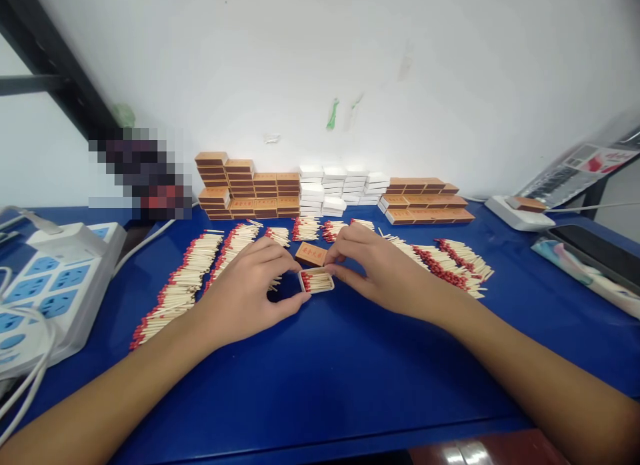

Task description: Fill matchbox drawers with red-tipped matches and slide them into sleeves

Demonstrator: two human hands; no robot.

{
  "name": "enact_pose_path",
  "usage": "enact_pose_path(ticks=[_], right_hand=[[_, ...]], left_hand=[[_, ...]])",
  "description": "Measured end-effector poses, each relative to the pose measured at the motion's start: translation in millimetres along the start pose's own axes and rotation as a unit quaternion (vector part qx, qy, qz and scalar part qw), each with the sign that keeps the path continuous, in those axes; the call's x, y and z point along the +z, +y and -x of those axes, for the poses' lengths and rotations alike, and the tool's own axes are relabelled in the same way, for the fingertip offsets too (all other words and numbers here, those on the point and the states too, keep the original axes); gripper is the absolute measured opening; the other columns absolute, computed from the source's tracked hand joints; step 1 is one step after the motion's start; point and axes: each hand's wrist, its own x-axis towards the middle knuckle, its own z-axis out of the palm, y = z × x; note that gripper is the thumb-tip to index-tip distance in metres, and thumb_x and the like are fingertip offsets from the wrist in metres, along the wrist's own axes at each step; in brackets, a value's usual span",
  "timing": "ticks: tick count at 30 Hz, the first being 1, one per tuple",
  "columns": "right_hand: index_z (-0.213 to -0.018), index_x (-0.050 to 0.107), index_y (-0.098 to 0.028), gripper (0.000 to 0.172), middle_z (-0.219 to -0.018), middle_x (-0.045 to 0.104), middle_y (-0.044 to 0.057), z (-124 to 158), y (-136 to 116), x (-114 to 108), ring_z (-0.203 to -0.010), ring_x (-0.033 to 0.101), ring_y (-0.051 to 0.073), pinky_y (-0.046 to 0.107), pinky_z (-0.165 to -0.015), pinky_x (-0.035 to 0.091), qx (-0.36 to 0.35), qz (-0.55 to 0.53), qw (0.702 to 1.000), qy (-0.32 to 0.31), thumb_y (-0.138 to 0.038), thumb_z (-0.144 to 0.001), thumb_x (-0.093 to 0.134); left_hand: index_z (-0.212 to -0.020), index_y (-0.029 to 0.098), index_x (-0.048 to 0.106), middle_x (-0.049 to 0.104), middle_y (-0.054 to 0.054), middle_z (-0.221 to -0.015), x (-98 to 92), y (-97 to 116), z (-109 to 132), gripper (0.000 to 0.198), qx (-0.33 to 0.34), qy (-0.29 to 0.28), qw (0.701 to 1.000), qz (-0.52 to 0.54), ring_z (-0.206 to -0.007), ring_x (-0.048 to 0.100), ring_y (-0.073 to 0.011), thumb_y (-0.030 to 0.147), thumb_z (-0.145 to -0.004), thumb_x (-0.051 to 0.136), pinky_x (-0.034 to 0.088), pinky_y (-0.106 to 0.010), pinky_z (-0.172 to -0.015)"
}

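Note:
A small white matchbox tray [317, 291] filled with red-tipped matches [320, 279] lies on the blue table in the middle. My left hand [250, 288] grips its left end, the thumb at the near corner and the fingers at the far one. At the far right corner of the tray my right hand [377, 268] has thumb and forefinger pinched together, touching the tray's edge. Just behind the tray sits an orange-brown matchbox sleeve [310, 253] with red lettering, close to my right fingertips. Loose matches lie behind both hands, partly hidden by them.
Rows of loose matches [177, 288] spread left, more matches [450, 268] right. Along the wall stand stacked brown matchboxes [240, 191], white trays [345, 183] and further brown boxes [427, 201]. A power strip [55, 285] with cables sits left; a phone [595, 245] lies right.

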Motion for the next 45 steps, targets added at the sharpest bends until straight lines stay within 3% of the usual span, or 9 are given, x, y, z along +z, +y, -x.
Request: enact_pose_path(ticks=[9, 15, 23, 29, 33, 45], right_hand=[[-0.099, 0.070, -0.022, 0.010, -0.103, 0.069, 0.008, -1.2, -1.2, -2.8, -0.099, 0.064, 0.025, 0.041, -0.088, 0.053, -0.004, -0.040, 0.998, -0.042, -0.018, -0.106, 0.063], [-0.099, 0.067, -0.021, 0.010, -0.105, 0.067, 0.008, -1.3, -5.2, 1.0, -0.100, 0.063, 0.024, 0.039, -0.088, 0.051, 0.035, -0.046, 0.996, -0.066, -0.018, -0.107, 0.062], [-0.099, 0.065, -0.022, 0.013, -0.105, 0.068, 0.007, -3.4, -8.5, 3.1, -0.101, 0.063, 0.023, 0.037, -0.087, 0.051, 0.036, -0.077, 0.994, -0.062, -0.023, -0.110, 0.059], [-0.102, 0.070, -0.021, 0.012, -0.102, 0.069, 0.009, -3.0, 30.2, 2.5, -0.097, 0.063, 0.025, 0.039, -0.085, 0.050, 0.055, 0.022, 0.998, 0.024, -0.021, -0.108, 0.059], [-0.109, 0.075, -0.020, 0.018, -0.103, 0.069, 0.012, -1.7, 57.9, 6.9, -0.104, 0.063, 0.030, 0.043, -0.088, 0.051, 0.061, 0.073, 0.995, 0.025, -0.020, -0.106, 0.058], [-0.105, 0.073, -0.021, 0.015, -0.104, 0.068, 0.011, -4.2, 65.4, 10.1, -0.101, 0.063, 0.029, 0.042, -0.087, 0.051, 0.050, 0.079, 0.995, 0.026, -0.020, -0.106, 0.058]], left_hand=[[-0.108, 0.020, 0.076, 0.076, -0.007, -0.103, 0.9, -0.6, 2.0, 0.021, -0.012, -0.009, 1.000, 0.003, -0.106, 0.068, -0.0266, 0.036, -0.096, 0.079, 0.055, -0.045, -0.102], [-0.108, 0.019, 0.077, 0.076, -0.008, -0.103, 1.7, 0.1, 1.5, 0.019, -0.014, -0.013, 1.000, 0.007, -0.107, 0.068, -0.0272, 0.035, -0.097, 0.078, 0.056, -0.046, -0.101], [-0.110, 0.019, 0.077, 0.076, -0.008, -0.104, 1.4, 0.9, 1.7, 0.020, -0.013, -0.029, 0.999, 0.018, -0.106, 0.068, -0.0275, 0.036, -0.099, 0.077, 0.056, -0.048, -0.102], [-0.108, 0.021, 0.078, 0.077, -0.008, -0.106, 1.9, -1.2, 2.5, 0.019, -0.017, -0.025, 0.999, 0.013, -0.109, 0.069, -0.0283, 0.037, -0.097, 0.078, 0.056, -0.048, -0.103], [-0.109, 0.020, 0.078, 0.076, -0.008, -0.103, 1.2, -1.4, 2.2, 0.020, -0.016, -0.024, 1.000, 0.008, -0.107, 0.069, -0.0286, 0.038, -0.098, 0.078, 0.056, -0.049, -0.103], [-0.108, 0.022, 0.078, 0.076, -0.008, -0.103, 0.3, 0.6, 1.4, 0.020, -0.025, -0.034, 0.999, 0.012, -0.106, 0.069, -0.0289, 0.038, -0.098, 0.077, 0.057, -0.049, -0.102]])
